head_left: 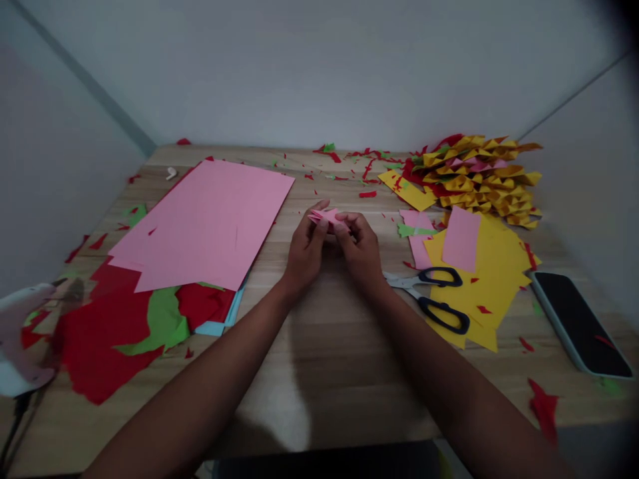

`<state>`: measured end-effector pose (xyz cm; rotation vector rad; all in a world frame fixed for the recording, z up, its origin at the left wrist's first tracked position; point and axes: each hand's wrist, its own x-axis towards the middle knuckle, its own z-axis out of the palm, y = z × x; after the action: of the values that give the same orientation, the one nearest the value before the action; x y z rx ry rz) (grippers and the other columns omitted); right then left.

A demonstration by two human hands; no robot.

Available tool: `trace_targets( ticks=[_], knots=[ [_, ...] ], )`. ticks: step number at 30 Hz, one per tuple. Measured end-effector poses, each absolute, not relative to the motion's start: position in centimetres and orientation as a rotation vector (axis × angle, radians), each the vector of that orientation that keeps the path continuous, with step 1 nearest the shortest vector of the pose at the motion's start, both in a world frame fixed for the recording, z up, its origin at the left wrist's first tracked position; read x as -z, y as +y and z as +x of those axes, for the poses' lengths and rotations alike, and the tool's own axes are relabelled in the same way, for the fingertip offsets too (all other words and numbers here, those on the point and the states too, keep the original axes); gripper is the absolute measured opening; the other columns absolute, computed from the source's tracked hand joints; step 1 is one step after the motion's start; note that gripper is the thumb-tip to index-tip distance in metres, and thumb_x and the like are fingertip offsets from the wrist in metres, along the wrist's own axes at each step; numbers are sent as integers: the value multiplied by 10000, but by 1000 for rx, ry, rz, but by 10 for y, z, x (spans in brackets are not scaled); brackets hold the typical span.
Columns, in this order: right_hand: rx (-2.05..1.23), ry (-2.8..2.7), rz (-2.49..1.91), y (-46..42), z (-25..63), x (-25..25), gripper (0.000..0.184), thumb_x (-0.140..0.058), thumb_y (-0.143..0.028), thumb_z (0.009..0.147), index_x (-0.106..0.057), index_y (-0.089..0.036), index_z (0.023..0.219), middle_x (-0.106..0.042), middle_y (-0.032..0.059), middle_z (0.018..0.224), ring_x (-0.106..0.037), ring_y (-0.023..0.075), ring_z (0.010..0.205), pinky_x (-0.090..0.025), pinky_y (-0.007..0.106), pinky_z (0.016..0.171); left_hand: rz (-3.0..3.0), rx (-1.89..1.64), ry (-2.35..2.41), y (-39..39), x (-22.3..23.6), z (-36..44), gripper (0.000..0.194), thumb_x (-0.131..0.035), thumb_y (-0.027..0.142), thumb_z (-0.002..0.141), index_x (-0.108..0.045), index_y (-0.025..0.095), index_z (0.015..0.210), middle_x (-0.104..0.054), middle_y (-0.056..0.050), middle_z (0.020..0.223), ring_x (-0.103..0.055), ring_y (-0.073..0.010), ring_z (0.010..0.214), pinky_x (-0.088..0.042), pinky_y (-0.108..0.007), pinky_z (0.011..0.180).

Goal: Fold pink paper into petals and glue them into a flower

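Note:
A small piece of folded pink paper [327, 216] is held between my two hands above the middle of the table. My left hand [307, 246] pinches its left side, thumb in front and index finger behind. On the other side, the bent fingers and thumb of my right hand [360, 245] grip it too. Several thin layers fan out at the paper's left end; its lower part is hidden by my fingers. Scissors [442, 299] with dark blue handles lie spread beside my right wrist, their handles resting on yellow paper [486, 286].
Large pink sheets [210, 223] lie at left over red paper [110, 332] and green scraps [167, 319]. A glue gun [22, 339] stands at far left. Folded yellow paper pieces [479, 179] are piled at back right, a phone [582, 322] at right. An earbud [171, 173] lies back left.

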<state>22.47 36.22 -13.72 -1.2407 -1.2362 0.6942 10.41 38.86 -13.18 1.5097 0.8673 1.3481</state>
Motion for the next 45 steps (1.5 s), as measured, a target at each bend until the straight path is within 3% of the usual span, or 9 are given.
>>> trace_targets(
  ticks=[8,13,18,22,26,30,36,42,45],
  knots=[
    [-839,-1192,-1239,362,224,138,320,-630,-522,877,-590,-238,1021,-664,-10,797,-612,149,713,-477,268,639,1454,-1319,894,392,133,103,502,-578,592,918,-613,212,1245,-681,-97,1200,-645,-215,1076,-499,-331,947],
    [-840,-1202,-1234,363,225,140,330,-567,-552,911,-595,-241,1019,-616,-36,682,-574,141,617,-442,262,574,1434,-1351,862,392,133,104,449,-556,562,942,-607,198,1199,-700,-102,1162,-656,-216,1065,-499,-337,946],
    [-858,-1216,-1235,360,223,135,372,-649,-539,854,-560,-249,1068,-653,-30,726,-624,159,672,-471,281,621,1479,-1381,877,392,134,103,314,-575,467,942,-620,203,1105,-681,-93,1171,-637,-206,1100,-483,-327,967],
    [-836,-1262,-1251,356,221,133,490,-743,-489,785,-521,-272,1164,-685,-27,811,-638,167,707,-490,299,669,1525,-1306,894,391,133,103,236,-672,389,874,-640,202,1014,-700,-62,1054,-655,-186,944,-509,-295,833],
    [-816,-1143,-1233,357,221,132,279,-596,-411,885,-545,-269,1119,-605,-41,685,-545,151,560,-437,281,535,1435,-1349,974,394,135,100,281,-701,409,852,-681,187,1023,-716,-60,1012,-645,-192,922,-502,-312,841],
    [-815,-1063,-1257,360,223,129,215,-560,-340,876,-548,-266,1077,-496,-65,580,-417,127,449,-352,258,437,1207,-1412,1025,399,136,98,396,-686,545,849,-697,209,1058,-690,-41,919,-624,-184,829,-503,-295,730],
    [-685,-1140,-1239,359,225,126,143,-569,-299,865,-570,-255,1001,-518,-58,619,-440,124,502,-344,262,485,1143,-1445,980,399,136,97,415,-546,573,929,-709,204,1024,-665,-58,894,-598,-183,792,-492,-300,710],
    [-414,-1339,-1252,358,230,116,163,-497,-250,907,-590,-246,1041,-570,-30,717,-550,153,646,-452,293,633,1251,-1483,978,403,135,97,414,-717,465,800,-600,209,1104,-645,-55,1031,-611,-171,880,-486,-270,746],
    [-146,-1538,-1285,349,252,96,209,-517,-223,888,-625,-234,1066,-661,35,904,-608,198,833,-493,351,783,1225,-1497,959,398,125,98,441,-749,461,759,-572,217,1081,-621,-19,908,-594,-137,748,-474,-244,637]
  ],
)
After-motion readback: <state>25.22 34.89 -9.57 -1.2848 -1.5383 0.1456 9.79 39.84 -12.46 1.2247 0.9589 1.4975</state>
